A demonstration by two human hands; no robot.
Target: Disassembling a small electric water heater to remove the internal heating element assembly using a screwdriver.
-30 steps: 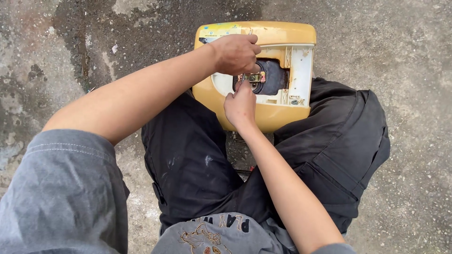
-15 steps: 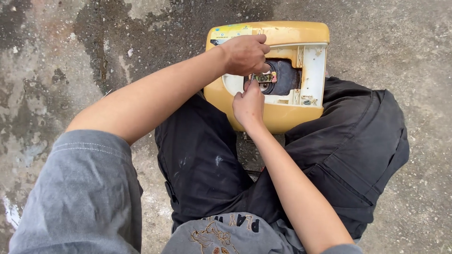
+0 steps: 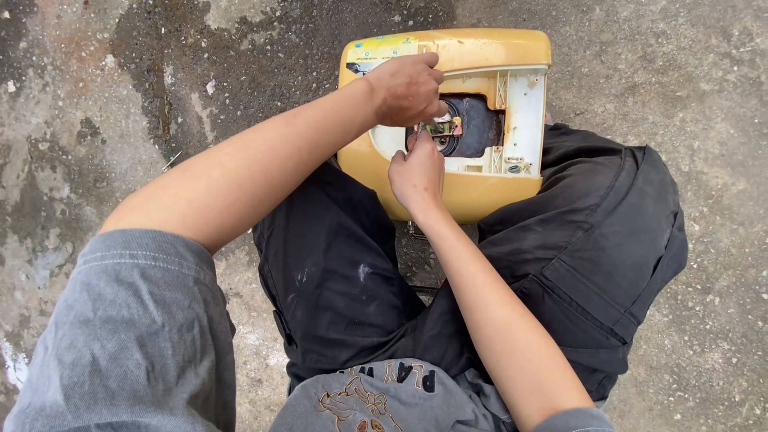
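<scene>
Since the earlier frames the view has drifted a little, so the yellow casing [image 3: 464, 192] now sits further right and slightly higher in the picture, while both hands have kept their places at its opening. Nearest the camera are a grey sleeve [image 3: 120, 336] at the lower left and the grey shirt front with a printed drawing [image 3: 376, 396] at the bottom edge. Beyond them, black trousers [image 3: 336, 280] cover both knees, and the casing rests between and against the knees, tilted with its open underside facing up. The right hand [image 3: 418, 172] comes up from below, closed in a fist around something thin and metallic whose tip shows just above the knuckles; what it is I cannot tell. That tip reaches to the small brass-coloured metal part [image 3: 445, 128] set in the dark round recess [image 3: 480, 128] of the casing. The left hand [image 3: 406, 88] reaches across from the left, curled over the upper rim of the opening, fingertips pressed down beside the same metal part; whether it pinches anything is hidden. A white plastic inner frame [image 3: 524, 120] borders the recess on the right. Farthest out, stained, wet-patched concrete ground [image 3: 160, 96] surrounds everything.
</scene>
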